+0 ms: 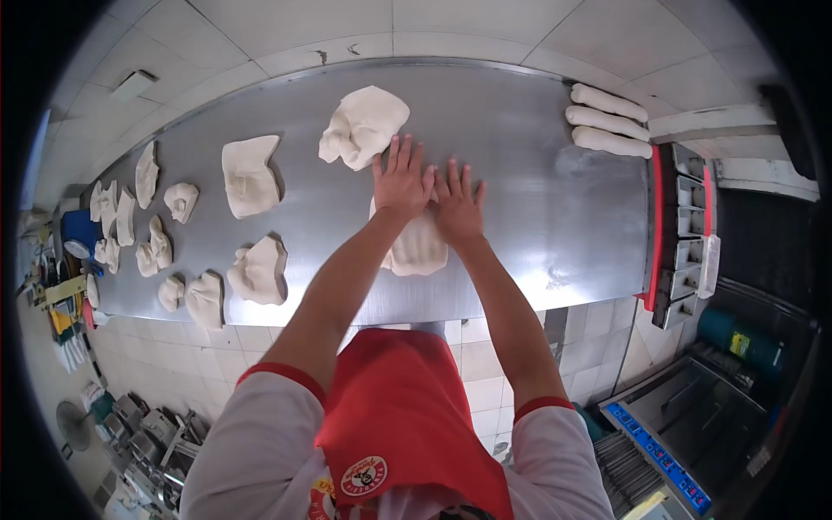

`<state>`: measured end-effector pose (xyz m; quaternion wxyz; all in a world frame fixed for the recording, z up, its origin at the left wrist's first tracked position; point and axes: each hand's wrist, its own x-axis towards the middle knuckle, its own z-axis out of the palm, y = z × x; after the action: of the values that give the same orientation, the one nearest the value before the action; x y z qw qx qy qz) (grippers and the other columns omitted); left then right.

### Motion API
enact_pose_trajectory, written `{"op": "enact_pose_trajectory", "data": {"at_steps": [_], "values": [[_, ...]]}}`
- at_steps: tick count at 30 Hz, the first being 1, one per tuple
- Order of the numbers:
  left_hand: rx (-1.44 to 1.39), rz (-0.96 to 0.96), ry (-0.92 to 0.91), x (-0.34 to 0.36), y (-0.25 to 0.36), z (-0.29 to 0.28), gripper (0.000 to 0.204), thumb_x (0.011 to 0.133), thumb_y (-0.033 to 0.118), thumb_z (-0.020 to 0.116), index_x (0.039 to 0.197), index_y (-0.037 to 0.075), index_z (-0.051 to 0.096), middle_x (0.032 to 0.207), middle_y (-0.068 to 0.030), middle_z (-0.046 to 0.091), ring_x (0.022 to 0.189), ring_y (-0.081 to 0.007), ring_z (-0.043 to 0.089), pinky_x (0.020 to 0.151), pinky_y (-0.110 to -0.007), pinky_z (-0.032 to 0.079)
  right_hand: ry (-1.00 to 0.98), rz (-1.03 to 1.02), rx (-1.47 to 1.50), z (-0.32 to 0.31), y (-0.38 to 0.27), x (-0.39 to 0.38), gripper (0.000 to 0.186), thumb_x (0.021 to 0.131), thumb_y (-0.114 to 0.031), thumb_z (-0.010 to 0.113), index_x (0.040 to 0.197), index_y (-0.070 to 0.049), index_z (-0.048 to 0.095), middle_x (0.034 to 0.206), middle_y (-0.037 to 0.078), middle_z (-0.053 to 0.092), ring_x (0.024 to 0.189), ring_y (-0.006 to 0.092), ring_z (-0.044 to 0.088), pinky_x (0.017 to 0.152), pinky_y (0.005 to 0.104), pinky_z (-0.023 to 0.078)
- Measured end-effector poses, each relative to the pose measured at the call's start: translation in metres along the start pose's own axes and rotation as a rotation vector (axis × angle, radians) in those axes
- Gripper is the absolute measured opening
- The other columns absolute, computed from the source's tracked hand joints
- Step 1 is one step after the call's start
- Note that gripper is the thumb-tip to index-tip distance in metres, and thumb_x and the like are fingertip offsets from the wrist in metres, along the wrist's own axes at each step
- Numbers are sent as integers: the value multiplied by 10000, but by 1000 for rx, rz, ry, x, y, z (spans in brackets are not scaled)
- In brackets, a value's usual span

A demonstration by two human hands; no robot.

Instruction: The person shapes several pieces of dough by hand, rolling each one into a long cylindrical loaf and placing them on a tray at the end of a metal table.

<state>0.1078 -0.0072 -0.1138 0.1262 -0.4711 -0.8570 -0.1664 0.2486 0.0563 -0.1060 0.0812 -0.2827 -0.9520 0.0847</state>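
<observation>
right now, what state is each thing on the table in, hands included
left hand: open, palm down
right hand: open, palm down, fingers spread
dough by the hands: flattened, partly hidden by the hands
far dough piece: uneven, lumpy
three dough rolls: elongated, lying side by side
squarish dough piece: flattened, uneven surface

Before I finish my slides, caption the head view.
Bare left hand and right hand at the far edge of pale, flattened dough on a grey metal table.

Fan [73, 423] (lower left), blue panel [659, 458]
</observation>
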Motion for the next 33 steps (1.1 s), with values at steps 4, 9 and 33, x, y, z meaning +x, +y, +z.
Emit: {"op": "enact_pose_trajectory", "data": {"at_steps": [4,9,33], "values": [[-378,-165,-622,-16,-33,-25,453,1080,429,502,1345,109,681,1521,-165,578,1470,-333,473,1166,-612,360,-462,83,479,-49,-40,-19,557,1043,-386,626,1495,-77,522,1566,156,501,1461,406,449,1212,635,298],[-156,-96,-336,3,-1,-27,432,1111,429,456,1273,108,694,1445,-152,613,1352,-327,549,1111,-624,401,-123,10,39,-25,-14,28,504,1026,-263,605,1481,-63,519,1497,152,541,1364,396,521,1194,616,340],[-273,-174,52,-72,-9,-38,421,1081,423,513,974,89,747,1058,-114,708,1054,-333,659,895,-488,520,-190,106,-142,-8,-72,-56,668,896,-334,774,1458,-63,538,1350,147,617,1302,319,574,1079,536,401]]}}
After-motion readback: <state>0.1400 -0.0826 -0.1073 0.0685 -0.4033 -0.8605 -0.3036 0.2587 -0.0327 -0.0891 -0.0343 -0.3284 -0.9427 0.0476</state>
